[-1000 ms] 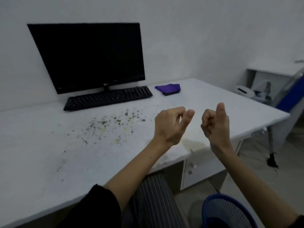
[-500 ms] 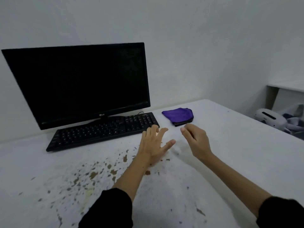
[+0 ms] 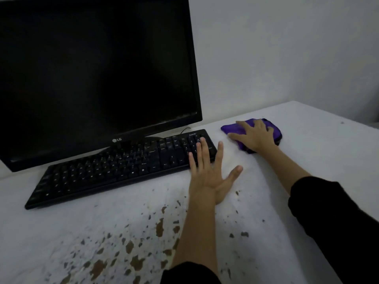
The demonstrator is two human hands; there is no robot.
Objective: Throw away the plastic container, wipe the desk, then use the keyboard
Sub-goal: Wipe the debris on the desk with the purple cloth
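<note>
White wall fills the background behind a white desk (image 3: 320,140) whose near half is spattered with brown stains (image 3: 131,249), densest toward the lower left and thinning out to small flecks on the right. A black keyboard (image 3: 114,167) lies at an angle on the desk, just in front of a dark, switched-off monitor (image 3: 92,74) with an LG mark on its lower bezel. To the right of the keyboard, near the back edge of the desk, sits a purple cloth (image 3: 233,129), crumpled and soft-looking, its folds bunched into a low mound. The right hand (image 3: 254,136) lies flat on top of this cloth with fingers spread, pressing down on it rather than closed around it. The left hand (image 3: 209,173) is open with fingers splayed apart, its fingertips over the right end of the keyboard and its palm above the desk surface, holding nothing. Both forearms emerge from black sleeves (image 3: 328,218).
</note>
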